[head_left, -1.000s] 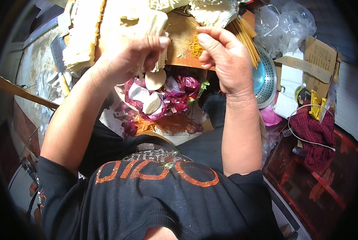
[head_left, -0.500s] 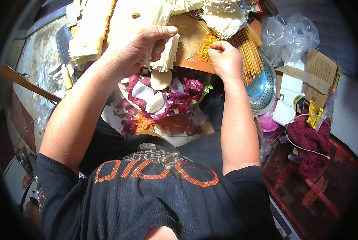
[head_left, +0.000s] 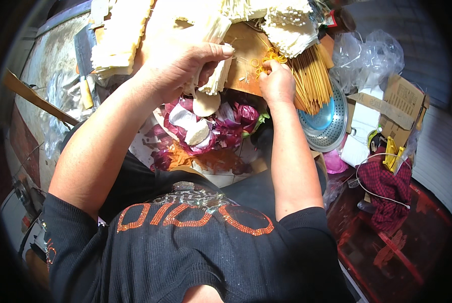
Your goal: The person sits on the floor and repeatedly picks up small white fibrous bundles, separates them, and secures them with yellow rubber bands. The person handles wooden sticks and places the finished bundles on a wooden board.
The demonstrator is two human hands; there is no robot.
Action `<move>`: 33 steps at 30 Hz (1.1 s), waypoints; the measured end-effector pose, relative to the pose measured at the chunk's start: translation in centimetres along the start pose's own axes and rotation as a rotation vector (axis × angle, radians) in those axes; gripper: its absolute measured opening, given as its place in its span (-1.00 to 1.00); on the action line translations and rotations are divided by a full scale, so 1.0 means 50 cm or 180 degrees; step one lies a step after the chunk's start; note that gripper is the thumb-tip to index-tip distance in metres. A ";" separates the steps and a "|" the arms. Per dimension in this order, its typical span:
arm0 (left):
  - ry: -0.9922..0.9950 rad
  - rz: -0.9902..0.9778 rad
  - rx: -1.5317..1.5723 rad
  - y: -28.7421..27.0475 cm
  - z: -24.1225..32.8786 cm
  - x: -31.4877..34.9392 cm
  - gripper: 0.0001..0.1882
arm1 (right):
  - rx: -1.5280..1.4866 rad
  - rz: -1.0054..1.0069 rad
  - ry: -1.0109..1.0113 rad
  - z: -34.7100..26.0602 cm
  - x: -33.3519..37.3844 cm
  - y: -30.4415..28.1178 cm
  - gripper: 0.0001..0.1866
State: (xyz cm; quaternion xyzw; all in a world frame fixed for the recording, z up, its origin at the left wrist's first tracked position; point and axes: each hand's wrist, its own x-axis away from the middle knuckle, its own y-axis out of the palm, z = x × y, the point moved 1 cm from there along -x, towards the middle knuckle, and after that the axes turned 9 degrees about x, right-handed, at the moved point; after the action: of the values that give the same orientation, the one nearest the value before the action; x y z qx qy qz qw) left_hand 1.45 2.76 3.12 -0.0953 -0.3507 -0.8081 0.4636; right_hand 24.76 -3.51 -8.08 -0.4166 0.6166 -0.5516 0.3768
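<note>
My left hand (head_left: 183,63) is closed around a bundle of white enoki mushrooms (head_left: 219,78), whose thin strands show beside and below the fingers. My right hand (head_left: 277,85) has its fingertips pinched in a small pile of yellow rubber bands (head_left: 257,64); the exact grip is partly hidden. The bands lie on a wooden board (head_left: 246,48). Right beside that hand, a sheaf of thin bamboo skewers (head_left: 313,83) points toward me over the board's edge. More enoki (head_left: 290,33) is heaped behind the skewers.
Red cabbage leaves (head_left: 241,118) and orange shreds (head_left: 180,156) lie below the board. A metal colander (head_left: 339,118) stands at the right, near clear plastic bags (head_left: 370,55) and a cardboard box (head_left: 405,103). On the left are a cleaver (head_left: 85,55) and stacked pale yellow sheets (head_left: 117,43).
My right hand has shifted slightly left and nearer, its fingers now in among the rubber bands. My left hand keeps its grip on the enoki. The whole view has shifted a little.
</note>
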 end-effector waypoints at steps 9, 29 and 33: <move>0.0020 -0.0331 0.0017 -0.007 -0.004 -0.005 -0.79 | -0.0579 -0.0060 0.0344 0.001 -0.009 -0.023 -0.87; 0.0748 -0.0396 -0.1376 0.063 -0.126 0.045 -0.89 | -0.4144 -0.1651 0.0756 -0.064 0.191 -0.216 -0.88; 0.0251 -0.0370 -0.1088 0.061 -0.145 0.100 -0.87 | -0.4138 -0.1963 0.0600 -0.051 0.255 -0.225 -0.86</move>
State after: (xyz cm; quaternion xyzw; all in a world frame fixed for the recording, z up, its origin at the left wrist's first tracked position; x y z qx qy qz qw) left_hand 2.43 -6.41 1.66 -0.1205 -0.1948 -0.8845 0.4065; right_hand 18.82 -14.91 3.30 -0.6620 0.7042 -0.1884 -0.1744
